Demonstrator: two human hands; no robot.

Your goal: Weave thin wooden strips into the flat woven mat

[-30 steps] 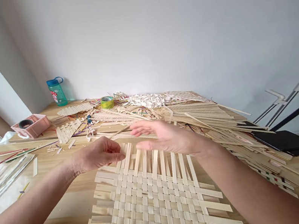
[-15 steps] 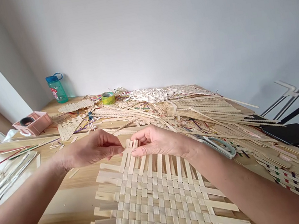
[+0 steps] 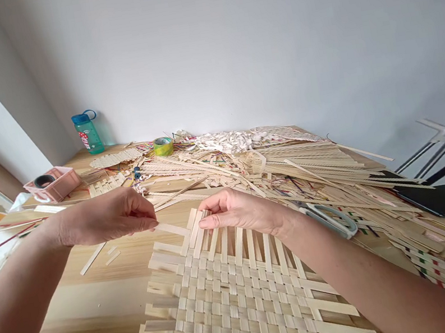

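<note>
Matting of pale woven strips lies on the counter at six o'clock. By its far edge, the left hand, near nine o'clock, has its grip pinching a thin strip, while the right hand, just below centre, pinches bunched strip ends. Beyond are scissors at four o'clock, a pink basket at nine and a bottle near ten.

Left hand pinching, right hand gripping, bare forearms angled inward

Single head-worn view, forward and down, close over the woven mat, pale wall beyond.
</note>
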